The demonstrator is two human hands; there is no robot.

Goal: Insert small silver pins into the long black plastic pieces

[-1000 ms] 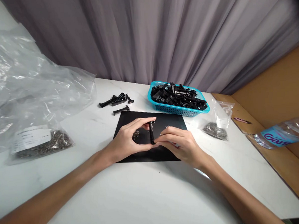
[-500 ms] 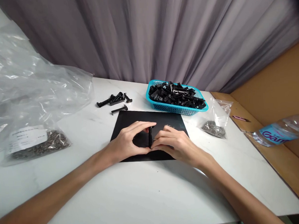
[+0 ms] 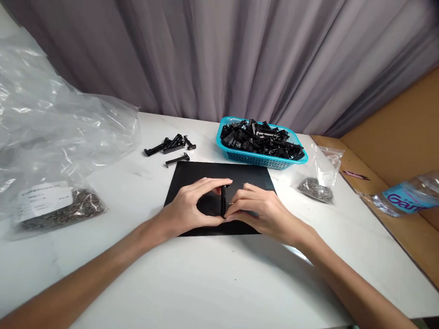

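Both hands meet over a black mat (image 3: 205, 172) on the white table. My left hand (image 3: 192, 207) pinches a slim black plastic part (image 3: 223, 201) between thumb and forefinger and holds it upright. My right hand (image 3: 264, 209) presses its fingertips against the right side of the same part, fingers closed together. Whatever small piece it may hold is hidden. A few small metal bits (image 3: 247, 185) lie on the mat just beyond my right fingers.
A turquoise basket (image 3: 258, 158) full of black plastic parts stands behind the mat. Several loose black parts (image 3: 170, 146) lie at the back left. Bags of small metal pieces sit at left (image 3: 56, 208) and right (image 3: 316, 188). A plastic bottle (image 3: 412, 196) lies at the right edge.
Both hands stay together on the black part over the mat. My right fingers have closed in tighter against it. The view has shifted slightly.
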